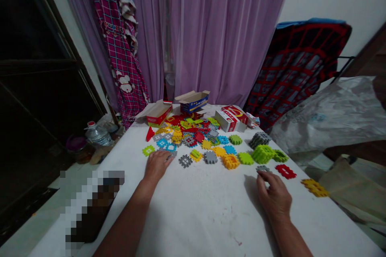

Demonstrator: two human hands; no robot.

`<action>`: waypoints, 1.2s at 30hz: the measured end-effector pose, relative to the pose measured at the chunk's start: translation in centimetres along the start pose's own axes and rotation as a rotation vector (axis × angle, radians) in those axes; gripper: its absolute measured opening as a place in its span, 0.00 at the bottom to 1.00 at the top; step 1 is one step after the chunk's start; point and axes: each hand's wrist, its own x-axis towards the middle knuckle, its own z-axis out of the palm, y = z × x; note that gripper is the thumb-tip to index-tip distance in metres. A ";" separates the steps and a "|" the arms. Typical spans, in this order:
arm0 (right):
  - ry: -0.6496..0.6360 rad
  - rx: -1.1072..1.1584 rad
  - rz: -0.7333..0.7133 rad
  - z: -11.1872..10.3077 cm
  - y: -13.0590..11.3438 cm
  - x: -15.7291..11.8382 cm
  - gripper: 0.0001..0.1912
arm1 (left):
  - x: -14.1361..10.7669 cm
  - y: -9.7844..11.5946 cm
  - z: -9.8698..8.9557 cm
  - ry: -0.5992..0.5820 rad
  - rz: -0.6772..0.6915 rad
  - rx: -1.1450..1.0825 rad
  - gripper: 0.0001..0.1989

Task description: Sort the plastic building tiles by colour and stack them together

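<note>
My left hand point(157, 165) rests low over the table at the near left of a spread of plastic interlocking building pieces. Its fingers are stretched out, thumb apart, and touch or hover just by a grey piece point(172, 154); which, I cannot tell. My right hand point(275, 196) is curled in a pinch at the right, with a flat grey building piece point(263, 168) at its fingertips, partly hidden by them. Close by lie a red piece point(285, 171), a yellow stack point(314, 188), a light-green stack point(263, 153) and a dark grey stack point(259, 139).
A mixed pile of pieces point(188, 132) covers the back middle of the white table point(193, 213). Behind it stand an open red box point(159, 113), a blue box point(194, 102) and a red-and-white box point(231, 118). A blurred dark object point(96, 213) lies at left. Purple curtains point(229, 36) hang behind.
</note>
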 end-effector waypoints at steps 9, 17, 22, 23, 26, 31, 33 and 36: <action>-0.038 0.037 -0.262 2.3 -4.1 -0.2 0.12 | 0.7 3.3 1.6 0.030 -0.387 -0.698 0.17; -0.190 0.147 -0.331 4.5 -9.9 -1.5 0.11 | -0.1 8.8 2.4 -0.313 -0.567 -1.145 0.21; -0.208 0.259 -0.215 5.4 -11.4 -2.0 0.13 | -0.5 9.8 2.7 -0.374 -0.545 -1.195 0.23; -0.211 0.279 -0.190 5.5 -11.4 -2.0 0.14 | -0.5 9.9 2.8 -0.391 -0.538 -1.200 0.24; -0.216 0.331 -0.122 5.8 -11.4 -1.8 0.13 | -0.5 10.2 3.2 -0.435 -0.525 -1.198 0.27; -0.234 0.413 -0.025 5.3 -11.5 -1.5 0.11 | -0.7 10.3 3.5 -0.467 -0.455 -1.161 0.26; -0.253 0.452 0.027 5.1 -11.6 -1.4 0.11 | -0.7 10.2 3.5 -0.489 -0.406 -1.124 0.25; -0.268 0.500 0.118 5.0 -11.7 -1.2 0.12 | -0.8 10.2 3.6 -0.531 -0.381 -1.035 0.26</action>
